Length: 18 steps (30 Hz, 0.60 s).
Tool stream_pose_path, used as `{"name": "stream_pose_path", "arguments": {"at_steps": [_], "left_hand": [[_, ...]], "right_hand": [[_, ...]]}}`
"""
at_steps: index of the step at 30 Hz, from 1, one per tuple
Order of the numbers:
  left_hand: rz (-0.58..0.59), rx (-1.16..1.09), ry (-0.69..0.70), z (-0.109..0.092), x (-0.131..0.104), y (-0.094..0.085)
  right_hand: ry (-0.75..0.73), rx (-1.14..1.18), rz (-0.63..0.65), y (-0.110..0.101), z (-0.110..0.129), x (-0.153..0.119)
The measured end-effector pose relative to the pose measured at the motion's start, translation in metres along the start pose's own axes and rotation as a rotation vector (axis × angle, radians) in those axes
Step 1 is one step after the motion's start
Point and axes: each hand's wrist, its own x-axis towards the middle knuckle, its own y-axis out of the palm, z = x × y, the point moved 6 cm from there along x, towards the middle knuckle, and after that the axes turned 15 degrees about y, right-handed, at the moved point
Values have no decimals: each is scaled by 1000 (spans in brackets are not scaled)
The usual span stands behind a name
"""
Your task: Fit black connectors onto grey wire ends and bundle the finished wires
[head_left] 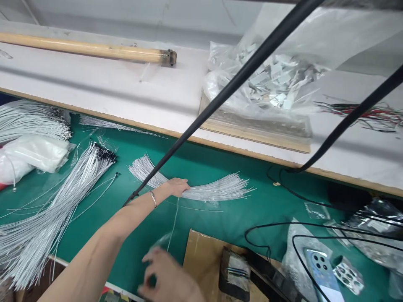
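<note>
My left hand [179, 186] is closed over the middle of a bundle of thin white wires [217, 188], which fans out on both sides on the green mat. A bracelet is on that wrist. A loose white strand [175, 222] runs from beneath this hand down toward my right hand [168, 277]. The right hand, blurred by motion, is low in the view with its thumb and fingers curved; whether it grips the strand is unclear. To the left lies a larger bundle of white wires with black ends [78, 176].
More white wires [31, 119] and plastic bags [37, 153] lie at the left. A raised white shelf [126, 88] holds a wooden pole [94, 50] and a bag of scraps [270, 79]. Cardboard [201, 256], a black device [234, 272], cables and a phone [324, 272] are at the lower right.
</note>
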Motion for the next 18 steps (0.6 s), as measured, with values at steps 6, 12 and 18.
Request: {"name": "stream_pose_path", "arguments": {"at_steps": [6, 12, 18], "left_hand": [[33, -15, -48, -4, -4, 0], [35, -71, -89, -6, 0, 1], [65, -158, -109, 1, 4, 5]], "right_hand": [[-43, -56, -106, -21, 22, 12], [163, 7, -718, -126, -48, 85], [224, -64, -910, -126, -84, 113]]}}
